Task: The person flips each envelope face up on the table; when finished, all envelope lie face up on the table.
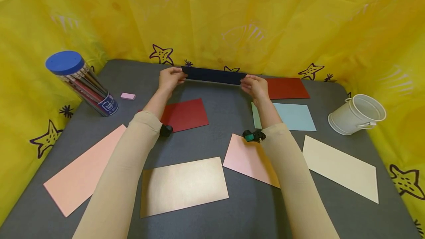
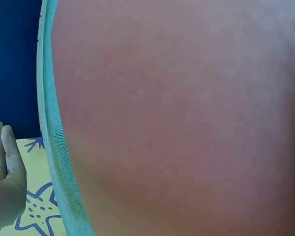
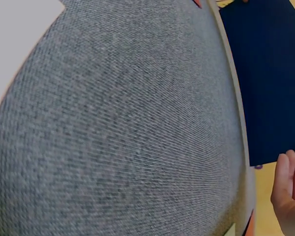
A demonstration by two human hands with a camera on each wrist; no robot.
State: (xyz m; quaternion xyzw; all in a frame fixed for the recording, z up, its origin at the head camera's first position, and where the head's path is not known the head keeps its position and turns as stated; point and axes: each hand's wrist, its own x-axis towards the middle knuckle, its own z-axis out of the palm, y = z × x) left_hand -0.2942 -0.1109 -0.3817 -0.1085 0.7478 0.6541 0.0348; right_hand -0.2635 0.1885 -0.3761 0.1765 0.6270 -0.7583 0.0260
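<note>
Step in hand: both hands hold a dark blue sheet of paper up off the far part of the table, stretched between them just in front of the yellow backdrop. Left hand pinches the sheet's left end, fingers curled over the top edge. Right hand pinches the right end the same way. From the head view the sheet shows as a narrow band, so it is tilted or folded; cannot tell which. Wrist views add little: the left one is mostly a blurred pink-red surface, with dark blue at the edge; the right one is mostly grey table cloth, with the dark blue sheet and fingertips at the corner.

Judgement: the sheet is mid-handling, lifted and not yet set down. Any next move calls for both ends kept level and the grip even, or the paper will bow or crease.

Surface: grey felt-like table. On it lie a red sheet beside the left forearm, a darker red sheet beside the right hand, a light blue sheet, two pink sheets, a gold sheet and a cream sheet.

Also: a clear tube of pencils with a blue lid leaning at far left, a small pink eraser near it, a white bucket tipped at right.

Room: yellow cloth with purple starfish prints encloses the table on three sides.
</note>
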